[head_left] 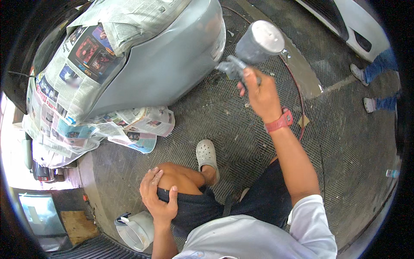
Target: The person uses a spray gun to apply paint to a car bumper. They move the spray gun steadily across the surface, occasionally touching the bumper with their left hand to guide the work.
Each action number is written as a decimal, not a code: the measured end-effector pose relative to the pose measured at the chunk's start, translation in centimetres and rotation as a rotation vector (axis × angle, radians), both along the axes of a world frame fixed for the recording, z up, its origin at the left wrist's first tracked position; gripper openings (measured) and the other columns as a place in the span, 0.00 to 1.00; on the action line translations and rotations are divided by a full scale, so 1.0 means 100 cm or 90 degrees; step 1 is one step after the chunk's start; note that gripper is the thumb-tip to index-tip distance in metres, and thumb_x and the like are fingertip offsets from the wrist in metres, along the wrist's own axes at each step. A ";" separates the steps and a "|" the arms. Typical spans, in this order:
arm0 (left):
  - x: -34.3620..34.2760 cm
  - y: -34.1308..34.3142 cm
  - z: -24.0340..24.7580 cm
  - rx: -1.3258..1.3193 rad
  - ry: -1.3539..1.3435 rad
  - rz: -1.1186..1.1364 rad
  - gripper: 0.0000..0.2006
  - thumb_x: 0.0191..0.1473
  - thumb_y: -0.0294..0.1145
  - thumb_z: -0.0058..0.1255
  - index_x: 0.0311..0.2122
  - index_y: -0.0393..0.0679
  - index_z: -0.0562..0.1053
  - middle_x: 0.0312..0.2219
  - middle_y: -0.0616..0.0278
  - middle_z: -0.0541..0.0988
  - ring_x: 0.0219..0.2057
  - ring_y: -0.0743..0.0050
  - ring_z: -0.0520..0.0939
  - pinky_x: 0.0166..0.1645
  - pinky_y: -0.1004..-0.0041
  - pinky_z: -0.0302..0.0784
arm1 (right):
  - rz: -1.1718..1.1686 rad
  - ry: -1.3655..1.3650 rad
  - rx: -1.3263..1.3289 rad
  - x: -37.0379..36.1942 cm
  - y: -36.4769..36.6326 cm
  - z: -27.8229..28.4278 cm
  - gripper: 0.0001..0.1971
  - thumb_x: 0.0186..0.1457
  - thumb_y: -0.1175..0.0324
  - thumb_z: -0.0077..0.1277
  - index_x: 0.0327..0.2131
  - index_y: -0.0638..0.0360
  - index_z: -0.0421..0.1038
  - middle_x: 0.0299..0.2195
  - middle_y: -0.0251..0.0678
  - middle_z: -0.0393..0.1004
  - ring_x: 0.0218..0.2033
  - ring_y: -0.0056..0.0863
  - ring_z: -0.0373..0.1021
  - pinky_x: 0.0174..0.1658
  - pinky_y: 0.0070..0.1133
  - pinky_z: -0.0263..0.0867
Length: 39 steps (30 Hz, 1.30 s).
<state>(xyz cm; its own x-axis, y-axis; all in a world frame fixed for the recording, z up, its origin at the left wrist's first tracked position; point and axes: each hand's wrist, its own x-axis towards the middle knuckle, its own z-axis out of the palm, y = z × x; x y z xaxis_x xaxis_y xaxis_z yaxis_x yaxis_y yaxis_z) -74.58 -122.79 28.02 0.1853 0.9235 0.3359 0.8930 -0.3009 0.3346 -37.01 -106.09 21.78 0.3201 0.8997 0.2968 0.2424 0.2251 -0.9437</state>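
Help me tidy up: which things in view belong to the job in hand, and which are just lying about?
Seem part of the job:
spray gun in the right hand
grey car body panel
newspaper sheets along it
perhaps the red hose (connection not visible)

Seem just lying about:
white bucket
tan scrap by the hose
brown board

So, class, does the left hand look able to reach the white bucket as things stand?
Probably yes: the empty left hand rests on the knee, and the white bucket is on that side with nothing visibly between.
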 end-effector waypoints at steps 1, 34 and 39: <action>0.000 0.000 0.001 0.002 0.001 -0.001 0.27 0.52 0.39 0.66 0.57 0.41 0.80 0.58 0.48 0.82 0.63 0.37 0.78 0.70 0.47 0.67 | -0.027 -0.020 0.003 0.010 0.008 0.003 0.29 0.77 0.48 0.47 0.52 0.69 0.82 0.25 0.41 0.83 0.26 0.28 0.81 0.33 0.28 0.75; -0.007 -0.005 0.011 0.021 -0.010 0.052 0.26 0.52 0.40 0.69 0.55 0.42 0.81 0.57 0.53 0.83 0.62 0.44 0.79 0.69 0.50 0.68 | -0.004 0.026 -0.031 0.013 0.018 0.092 0.28 0.78 0.49 0.47 0.52 0.70 0.81 0.25 0.35 0.82 0.24 0.19 0.75 0.29 0.22 0.70; -0.007 -0.004 0.011 0.023 -0.011 0.046 0.26 0.50 0.39 0.70 0.55 0.42 0.81 0.57 0.53 0.83 0.61 0.44 0.80 0.68 0.50 0.69 | -0.117 -0.059 -0.051 0.057 0.038 0.109 0.30 0.78 0.45 0.45 0.53 0.67 0.82 0.26 0.35 0.82 0.22 0.18 0.74 0.24 0.23 0.67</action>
<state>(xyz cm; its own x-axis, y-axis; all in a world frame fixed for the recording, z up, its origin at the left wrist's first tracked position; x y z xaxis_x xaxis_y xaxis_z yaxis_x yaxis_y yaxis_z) -75.26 -123.23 29.11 0.1133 0.9212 0.3723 0.9071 -0.2488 0.3395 -31.35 -102.31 32.71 0.4556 0.8505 0.2628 0.3593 0.0945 -0.9284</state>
